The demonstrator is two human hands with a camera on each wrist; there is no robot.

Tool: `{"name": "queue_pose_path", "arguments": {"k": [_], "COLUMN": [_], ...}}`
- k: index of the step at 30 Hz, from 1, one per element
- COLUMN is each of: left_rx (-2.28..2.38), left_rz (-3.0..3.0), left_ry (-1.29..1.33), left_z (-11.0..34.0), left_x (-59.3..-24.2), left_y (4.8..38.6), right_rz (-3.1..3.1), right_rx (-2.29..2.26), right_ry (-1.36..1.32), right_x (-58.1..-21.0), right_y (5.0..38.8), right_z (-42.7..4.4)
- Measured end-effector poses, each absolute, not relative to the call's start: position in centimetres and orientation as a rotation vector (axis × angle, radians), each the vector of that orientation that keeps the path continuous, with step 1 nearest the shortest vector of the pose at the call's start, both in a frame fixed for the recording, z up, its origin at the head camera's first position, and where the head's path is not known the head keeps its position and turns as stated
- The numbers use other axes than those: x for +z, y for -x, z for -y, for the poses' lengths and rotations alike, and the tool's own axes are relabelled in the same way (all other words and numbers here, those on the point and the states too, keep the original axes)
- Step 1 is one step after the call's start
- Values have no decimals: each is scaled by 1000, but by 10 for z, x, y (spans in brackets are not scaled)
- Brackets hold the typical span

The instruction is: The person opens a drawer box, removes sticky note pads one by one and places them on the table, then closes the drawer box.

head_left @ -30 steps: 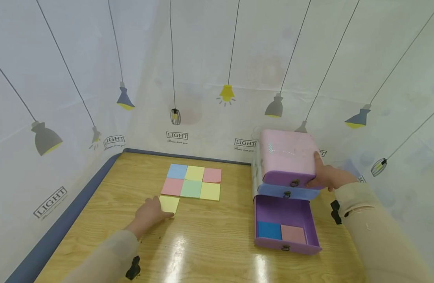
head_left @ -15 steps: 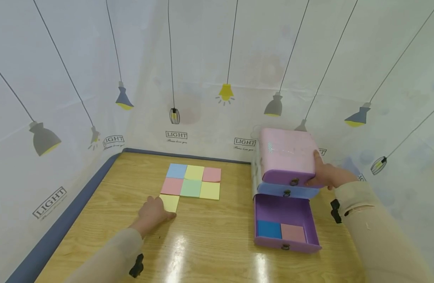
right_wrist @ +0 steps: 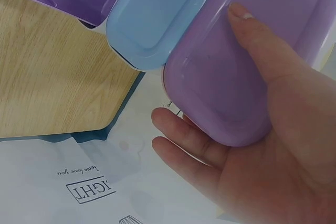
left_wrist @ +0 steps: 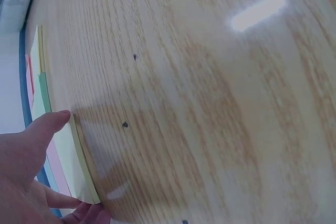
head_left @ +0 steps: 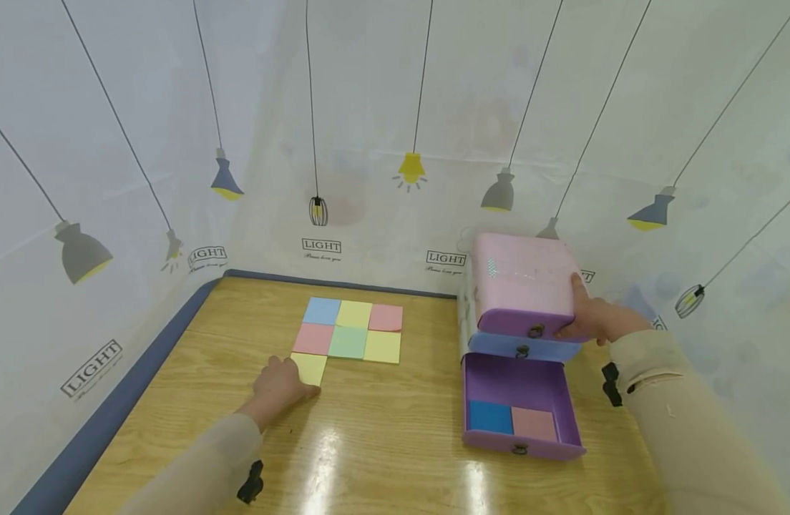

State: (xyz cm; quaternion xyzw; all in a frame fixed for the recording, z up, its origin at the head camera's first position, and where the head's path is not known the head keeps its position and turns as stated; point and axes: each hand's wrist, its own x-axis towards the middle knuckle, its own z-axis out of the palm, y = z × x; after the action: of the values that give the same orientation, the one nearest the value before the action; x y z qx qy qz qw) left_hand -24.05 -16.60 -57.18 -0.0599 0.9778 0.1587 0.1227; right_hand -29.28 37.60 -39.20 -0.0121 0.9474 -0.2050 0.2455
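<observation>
In the head view, my left hand point(head_left: 279, 390) holds a yellow sticky note pad point(head_left: 311, 369) flat on the table, thumb at one corner and fingers at another. The pad lies just below the pink pad point(head_left: 314, 339) of a two-row block of coloured pads. My right hand point(head_left: 595, 320) grips the right side of a small drawer cabinet point(head_left: 524, 275); in the right wrist view the thumb point(right_wrist: 262, 43) presses the purple top drawer front point(right_wrist: 220, 82) and the fingers are around its side. The bottom purple drawer point(head_left: 517, 379) is pulled out, holding a blue pad point(head_left: 490, 418) and a pink pad point(head_left: 534, 425).
The blue middle drawer point(head_left: 524, 347) is closed beneath the purple top one. A lamp-printed white cloth point(head_left: 369, 107) rises behind and beside the wooden table point(head_left: 395, 422). A blue strip point(head_left: 144, 365) borders the table's left edge.
My left hand has slid the yellow pad slightly up and right, up to the pink pad. During the last half second it stays still. My right hand keeps its grip on the cabinet.
</observation>
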Motion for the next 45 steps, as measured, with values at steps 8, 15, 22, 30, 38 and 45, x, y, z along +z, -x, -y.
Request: {"name": "queue_pose_path", "arguments": {"k": [8, 15, 22, 30, 38, 45], "left_rx": [467, 470, 463, 470, 464, 461], "left_rz": [-2844, -2837, -2846, -2852, -2856, -2863], "left_ry": [189, 204, 212, 188, 215, 219], "left_z": [165, 165, 165, 164, 164, 164], "left_x": [-568, -568, -571, -571, -569, -569], "left_y": [241, 242, 243, 240, 239, 239], "right_rz": [-2598, -2593, -2589, -2583, -2584, -2589], "right_rx": [-522, -498, -498, -502, -505, -526], "right_ry": [48, 52, 48, 46, 51, 55], "right_x": [-389, -387, -384, -385, -386, -385], "right_y": [290, 289, 287, 287, 288, 287], "right_z": [-376, -374, -373, -372, -372, -372]}}
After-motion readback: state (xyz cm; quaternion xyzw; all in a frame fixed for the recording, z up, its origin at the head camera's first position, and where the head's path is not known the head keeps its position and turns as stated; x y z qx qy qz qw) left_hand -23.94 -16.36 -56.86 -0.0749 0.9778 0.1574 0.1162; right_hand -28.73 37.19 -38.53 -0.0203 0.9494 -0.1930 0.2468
